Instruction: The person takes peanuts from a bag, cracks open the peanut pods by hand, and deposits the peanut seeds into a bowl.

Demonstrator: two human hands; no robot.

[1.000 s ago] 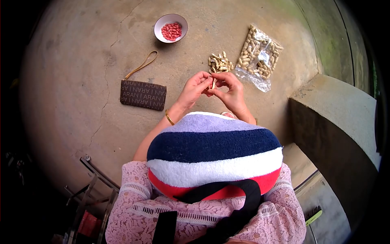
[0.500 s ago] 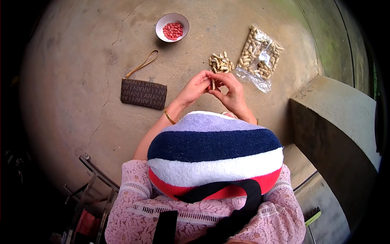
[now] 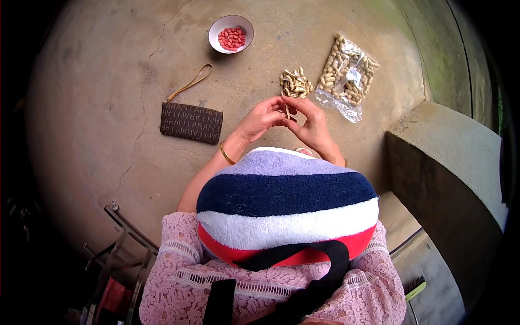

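Both hands meet above the floor, fingers bent and pinching a peanut shell (image 3: 287,112) between them. My left hand (image 3: 259,121) grips it from one side, a gold bangle on that wrist. From the other side, the thumb and index finger of my right hand (image 3: 312,125) close on the same shell. Whether a kernel is still inside cannot be seen. Just beyond the fingertips lies a pile of empty peanut shells (image 3: 296,82). A clear plastic bag of unshelled peanuts (image 3: 349,70) rests to the right of the pile. Farther off, a white bowl (image 3: 215,43) holds red peanut kernels (image 3: 232,39).
A dark brown wristlet pouch (image 3: 191,123) with a tan strap lies left of my hands. A striped cushion (image 3: 287,195) fills my lap. A concrete ledge (image 3: 444,130) rises at the right. A metal frame (image 3: 122,238) stands at lower left, a green-handled brush (image 3: 416,291) at lower right.
My fingers have shifted slightly around the peanut shell, and the right hand has turned a little. The bowl, pouch and bag stay in place.
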